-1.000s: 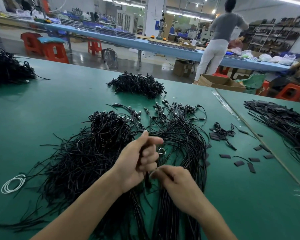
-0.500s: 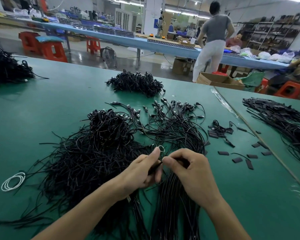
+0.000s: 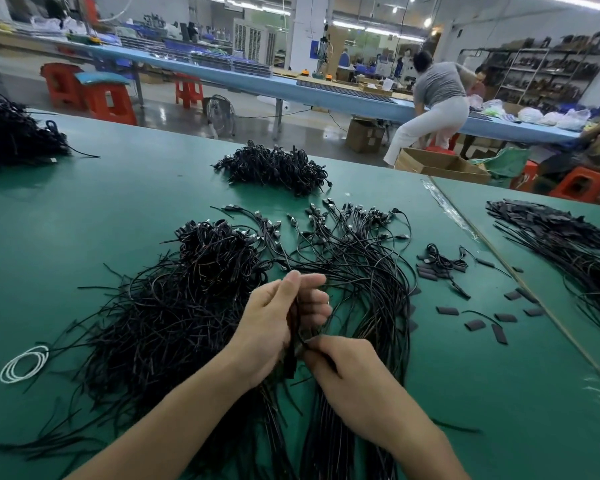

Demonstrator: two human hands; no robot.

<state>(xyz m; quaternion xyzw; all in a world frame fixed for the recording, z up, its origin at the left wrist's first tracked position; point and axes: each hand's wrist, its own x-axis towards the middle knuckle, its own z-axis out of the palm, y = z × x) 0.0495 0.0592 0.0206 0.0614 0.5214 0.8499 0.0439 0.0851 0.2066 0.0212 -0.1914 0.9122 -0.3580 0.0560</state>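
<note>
Green worktop [image 3: 118, 202] carries a big tangled pile of black cables [image 3: 174, 306] and, right of it, fanned cables w/ plugs [image 3: 354, 251]. Left hand [image 3: 274, 327] is curled round a dark bundle [image 3: 293, 341], upright, just above the cables. Right hand [image 3: 347, 375] pinches a thin cable end [image 3: 305, 344] at the bundle's lower end. Prob. step: fitting one piece to a cable. Nxt move needs exact alignment.

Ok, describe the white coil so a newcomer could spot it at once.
Start at the green table and find the big tangle of black cables left of the person's left hand. Just beyond that tangle's left edge lies the white coil: the only white, ring-shaped thing among black cables.
</note>
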